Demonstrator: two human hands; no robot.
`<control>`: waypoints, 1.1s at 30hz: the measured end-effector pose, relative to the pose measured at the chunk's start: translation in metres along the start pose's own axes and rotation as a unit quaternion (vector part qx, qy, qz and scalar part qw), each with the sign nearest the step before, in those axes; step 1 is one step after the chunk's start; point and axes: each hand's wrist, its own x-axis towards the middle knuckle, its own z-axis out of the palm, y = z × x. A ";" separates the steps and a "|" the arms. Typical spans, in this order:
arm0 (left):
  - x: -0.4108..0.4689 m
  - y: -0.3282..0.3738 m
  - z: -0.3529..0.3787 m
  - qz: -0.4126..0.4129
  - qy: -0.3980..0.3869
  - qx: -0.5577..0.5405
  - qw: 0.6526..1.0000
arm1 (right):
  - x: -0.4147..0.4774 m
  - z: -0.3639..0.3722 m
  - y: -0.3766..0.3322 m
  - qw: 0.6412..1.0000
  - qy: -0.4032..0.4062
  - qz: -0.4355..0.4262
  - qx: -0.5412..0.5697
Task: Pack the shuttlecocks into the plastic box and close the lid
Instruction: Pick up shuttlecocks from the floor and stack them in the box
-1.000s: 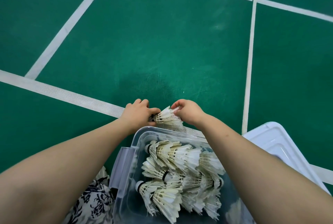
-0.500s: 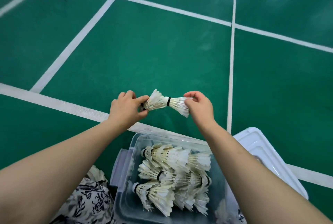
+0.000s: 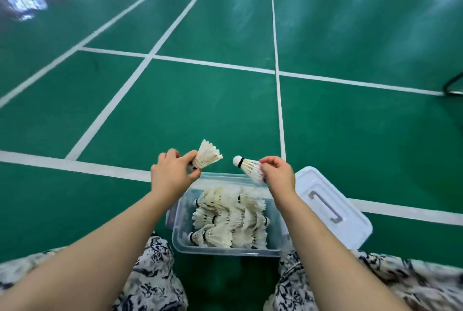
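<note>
Shuttlecocks [image 3: 229,220] lie packed in rows inside the clear plastic box [image 3: 226,251], which sits open on the green court floor [image 3: 200,110] between the person's knees, covered in black-and-white patterned fabric [image 3: 152,283]. Above the box's far rim, the left hand [image 3: 172,176] pinches one shuttlecock [image 3: 207,156] by its cork end, the feather skirt fanning up and away from the box. The right hand [image 3: 276,175], also above the far rim and just right of the left, grips a second shuttlecock [image 3: 249,166] by its feathers, with its white cork pointing left toward the first one. The two held shuttlecocks are near each other but apart, a small gap of floor showing between them. The white lid [image 3: 333,208] lies flat on the floor, touching or just beside the box's right side, its grey handle facing up. White court lines [image 3: 75,166] run beyond the box on the far side.
</note>
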 end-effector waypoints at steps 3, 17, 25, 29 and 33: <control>-0.027 -0.004 0.004 0.001 -0.021 0.009 1.000 | -0.017 -0.003 0.019 0.985 -0.084 -0.015 -0.152; -0.076 0.014 0.024 0.028 -0.099 0.024 0.994 | -0.059 0.029 0.068 0.885 -0.275 -0.034 -0.374; -0.082 0.018 0.036 0.060 -0.104 0.059 0.991 | -0.063 0.038 0.079 0.878 -0.264 -0.021 -0.399; -0.080 0.023 0.035 0.051 -0.099 0.050 0.993 | -0.054 0.030 0.068 0.891 -0.247 0.002 -0.381; -0.082 0.026 0.034 0.047 -0.097 0.040 0.993 | -0.045 0.019 0.058 0.934 -0.197 -0.024 -0.296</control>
